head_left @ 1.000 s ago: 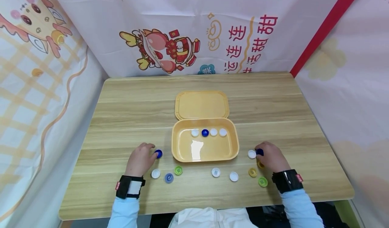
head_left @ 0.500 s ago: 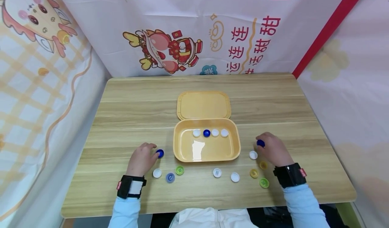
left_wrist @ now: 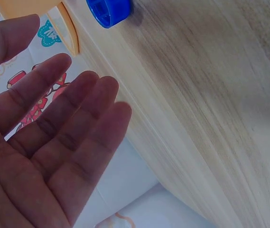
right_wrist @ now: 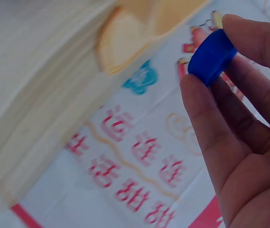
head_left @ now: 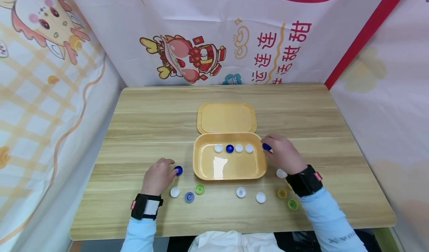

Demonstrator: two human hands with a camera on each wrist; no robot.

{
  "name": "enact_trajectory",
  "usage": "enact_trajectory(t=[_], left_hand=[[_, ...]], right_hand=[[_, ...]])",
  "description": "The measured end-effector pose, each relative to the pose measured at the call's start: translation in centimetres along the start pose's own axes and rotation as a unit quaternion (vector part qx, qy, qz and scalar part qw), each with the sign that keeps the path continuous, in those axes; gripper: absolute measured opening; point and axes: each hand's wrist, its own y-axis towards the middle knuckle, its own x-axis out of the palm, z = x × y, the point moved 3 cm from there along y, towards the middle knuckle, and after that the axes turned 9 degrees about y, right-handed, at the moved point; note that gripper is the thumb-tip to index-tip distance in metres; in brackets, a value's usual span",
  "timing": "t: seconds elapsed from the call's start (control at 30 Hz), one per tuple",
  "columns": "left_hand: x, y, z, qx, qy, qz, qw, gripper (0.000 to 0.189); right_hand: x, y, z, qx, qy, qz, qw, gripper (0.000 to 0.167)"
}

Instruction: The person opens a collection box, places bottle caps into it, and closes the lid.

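Note:
My right hand [head_left: 283,153] pinches a blue bottle cap [right_wrist: 213,57] between thumb and fingertips, at the right rim of the yellow plastic box [head_left: 231,175]. My left hand [head_left: 159,177] lies low over the table with fingers extended, close beside another blue bottle cap [head_left: 178,170]. In the left wrist view that blue cap [left_wrist: 110,10] rests on the wood, apart from the fingers. Inside the box stands a row of caps: a white cap [head_left: 218,148], a blue cap [head_left: 229,148] and two more white ones to their right.
The box's lid [head_left: 226,117] lies flat behind it. Before the box lie several loose caps, among them a green cap [head_left: 199,189], a light blue cap [head_left: 189,197], a white cap [head_left: 241,192] and a yellow cap [head_left: 282,193]. A printed curtain [head_left: 187,13] borders the table.
My right hand has lifted the blue cap from beside the white one on the right and carried it left to the box's rim. My left hand has stayed by its blue cap.

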Motion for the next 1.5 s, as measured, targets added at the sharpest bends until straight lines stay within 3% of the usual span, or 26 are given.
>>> enact_trajectory(t=[0.23, 0.53, 0.77, 0.97, 1.23, 1.5], left_hand=[[0.2, -0.1, 0.0, 0.013, 0.000, 0.017, 0.9998, 0.036], [-0.3, -0.5, 0.0, 0.030, 0.015, 0.082, 0.9960, 0.037], [-0.5, -0.6, -0.4, 0.045, 0.027, 0.136, 0.9893, 0.034], [-0.6, -0.7, -0.6, 0.046, 0.032, 0.147, 0.9875, 0.034], [-0.4, -0.9, -0.8, 0.047, 0.034, 0.144, 0.9879, 0.034], [-0.5, -1.1, -1.0, 0.041, 0.029, 0.146, 0.9881, 0.033]], right_hand=[[1.0, 2.5, -3.1, -0.087, 0.003, -0.007, 0.9961, 0.027], [3.4, 5.7, -6.0, -0.155, -0.005, -0.042, 0.9870, 0.027], [6.7, 7.9, -7.9, -0.193, 0.008, -0.108, 0.9752, 0.014], [10.3, 9.5, -8.7, -0.228, -0.015, -0.131, 0.9647, 0.010], [13.9, 10.9, -8.5, -0.229, -0.031, -0.156, 0.9603, 0.010], [15.4, 11.5, -8.5, -0.228, -0.062, -0.163, 0.9578, 0.009]])
